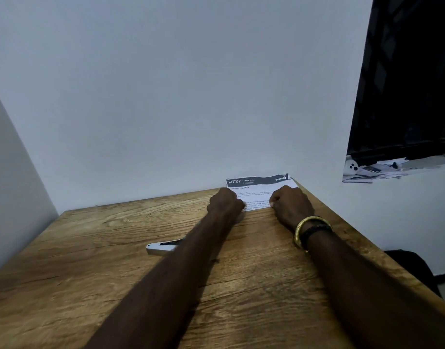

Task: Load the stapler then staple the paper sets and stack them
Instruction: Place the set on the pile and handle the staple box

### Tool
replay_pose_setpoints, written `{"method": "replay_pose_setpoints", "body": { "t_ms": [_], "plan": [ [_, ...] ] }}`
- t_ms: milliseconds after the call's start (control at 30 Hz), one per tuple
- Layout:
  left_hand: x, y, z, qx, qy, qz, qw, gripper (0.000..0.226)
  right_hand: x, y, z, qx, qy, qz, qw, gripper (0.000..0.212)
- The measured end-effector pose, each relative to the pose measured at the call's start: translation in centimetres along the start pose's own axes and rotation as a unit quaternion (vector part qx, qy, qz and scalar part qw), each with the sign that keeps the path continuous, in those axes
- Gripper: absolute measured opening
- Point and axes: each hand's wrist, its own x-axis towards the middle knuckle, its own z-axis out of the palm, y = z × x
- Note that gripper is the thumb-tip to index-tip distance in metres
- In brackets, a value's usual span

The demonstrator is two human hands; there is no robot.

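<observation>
A printed paper set [259, 190] with a dark header lies at the far right corner of the wooden table [115, 273], against the wall. My left hand [225, 201] grips its near left edge with curled fingers. My right hand [290, 204], with a gold bangle and a black band on the wrist, grips the near right edge. A white stapler [161, 248] lies on the table to the left of my left forearm, which hides its right end.
Plain white walls close the table at the back and left. The table's right edge runs diagonally beside my right arm. A window ledge [377, 170] at the right holds scattered papers and a small white device. A dark object [412, 263] sits below the table's right edge.
</observation>
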Motion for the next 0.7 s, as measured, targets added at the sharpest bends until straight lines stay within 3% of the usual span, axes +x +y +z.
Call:
{"method": "replay_pose_setpoints", "body": {
  "t_ms": [100,167,233,400,500,600,700],
  "plan": [
    [-0.2,-0.5,-0.8,-0.02,0.014,0.024,0.999,0.013,-0.3,-0.3,-0.2,0.003,0.009,-0.012,1.0,0.017],
    [-0.1,-1.0,-1.7,-0.026,0.029,0.042,0.998,0.024,-0.8,-0.8,-0.4,0.023,0.024,-0.027,0.999,0.019],
    [-0.3,-1.6,-2.9,-0.033,0.037,0.057,0.997,0.012,-1.3,-1.8,-0.5,0.049,0.026,-0.054,0.997,0.018],
    [-1.9,-3.2,-6.0,-0.053,0.055,0.064,0.995,0.017,-3.0,-5.4,0.1,0.084,-0.044,-0.124,0.988,0.009],
    [-3.0,-4.2,-7.9,-0.041,0.021,0.082,0.996,0.018,-4.0,-7.3,0.7,0.091,-0.087,-0.166,0.978,0.007],
    [-4.4,-5.1,-10.4,-0.038,-0.047,0.106,0.992,0.02,-5.0,-9.1,1.2,0.086,-0.121,-0.175,0.973,0.019],
    [-5.5,-6.0,-12.8,0.023,-0.126,0.115,0.985,0.038,-5.8,-10.3,1.5,0.071,-0.14,-0.179,0.971,0.032]
  ]
}}
